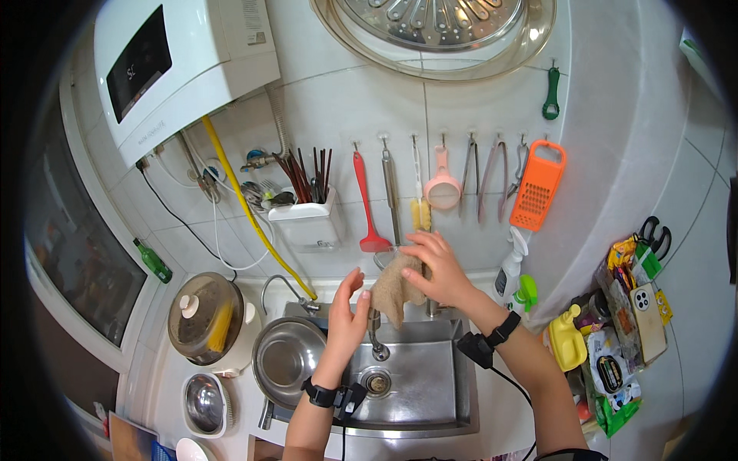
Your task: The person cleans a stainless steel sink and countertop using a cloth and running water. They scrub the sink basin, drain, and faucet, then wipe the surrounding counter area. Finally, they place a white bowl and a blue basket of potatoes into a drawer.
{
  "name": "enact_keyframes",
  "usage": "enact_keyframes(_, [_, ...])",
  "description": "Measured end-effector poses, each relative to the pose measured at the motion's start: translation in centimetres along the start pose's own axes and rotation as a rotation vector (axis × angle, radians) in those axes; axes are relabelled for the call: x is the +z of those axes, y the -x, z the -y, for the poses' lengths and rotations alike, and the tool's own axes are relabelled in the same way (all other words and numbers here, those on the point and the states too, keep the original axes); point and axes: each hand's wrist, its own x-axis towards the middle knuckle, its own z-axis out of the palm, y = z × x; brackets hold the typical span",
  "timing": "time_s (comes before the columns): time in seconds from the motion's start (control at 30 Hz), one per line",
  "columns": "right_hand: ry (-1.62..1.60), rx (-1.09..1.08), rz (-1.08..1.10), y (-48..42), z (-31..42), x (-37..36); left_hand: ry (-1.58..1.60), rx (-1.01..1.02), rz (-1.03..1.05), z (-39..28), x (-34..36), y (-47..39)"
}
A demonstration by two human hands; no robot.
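A tan cloth (393,288) hangs over the faucet (377,346) at the back of the stainless steel sink (415,374). My right hand (435,268) touches the cloth's upper right side, its thumb against the fabric and its fingers spread. Just left of the cloth is my left hand (347,314), fingers raised and apart; whether its thumb touches the cloth's edge I cannot tell. The cloth hides the upper part of the faucet. A metal pan (288,360) rests over the left part of the sink, beside my left forearm.
Along the wall hang a red spatula (369,219), tongs, a pink strainer (444,190) and an orange grater (536,187). A spray bottle (510,268) stands behind the sink's right side. An electric pot (204,317) and a metal bowl (204,403) are at the left.
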Motion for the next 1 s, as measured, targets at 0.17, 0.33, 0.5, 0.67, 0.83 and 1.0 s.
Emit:
enact_keyframes(0.17, [0.013,0.002,0.029,1.1,-0.3,0.1,-0.100,0.117,0.102,-1.1,2.4,0.5])
enact_keyframes(0.33, [-0.122,0.070,-0.024,2.0,0.1,0.5,-0.106,0.058,0.094,-0.1,0.9,1.2])
enact_keyframes(0.5, [-0.156,0.234,-0.017,7.3,0.0,-2.5,-0.155,-0.109,0.056,3.2,-3.3,5.9])
enact_keyframes(0.67, [-0.196,0.481,0.060,15.5,-0.8,-3.7,0.061,-0.449,-0.103,9.7,-8.0,14.3])
enact_keyframes(0.83, [-0.379,0.780,0.030,25.0,-1.6,-2.5,0.012,-0.631,-0.146,12.1,-10.5,21.0])
enact_keyframes(1.0, [-0.578,1.008,-0.026,31.4,0.6,0.5,0.149,-0.787,-0.200,13.6,-10.4,25.0])
